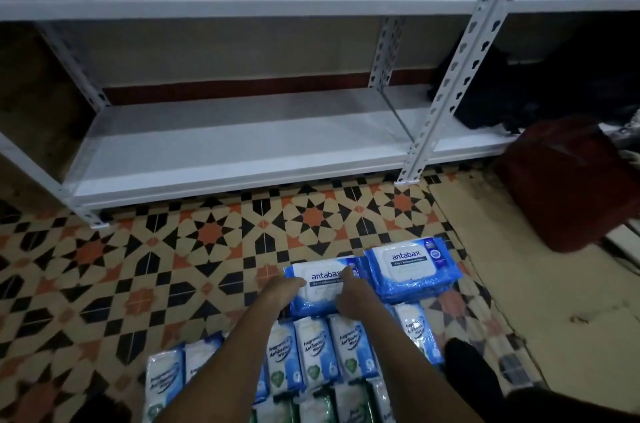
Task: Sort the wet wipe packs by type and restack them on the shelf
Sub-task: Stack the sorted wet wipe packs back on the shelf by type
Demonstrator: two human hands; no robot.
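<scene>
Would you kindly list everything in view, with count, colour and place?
antabax packs: two stacks, blue-white, on the tiled floor, side by side.
Fragrance-free wipe packs: at least six, white-blue, in rows nearer the person.
Green packs: a few, bottom edge, count unclear.
Shelf unit: one, white metal, behind.
Bag: one, dark red, right.
Left hand, right hand: gripping the left antabax stack.
</scene>
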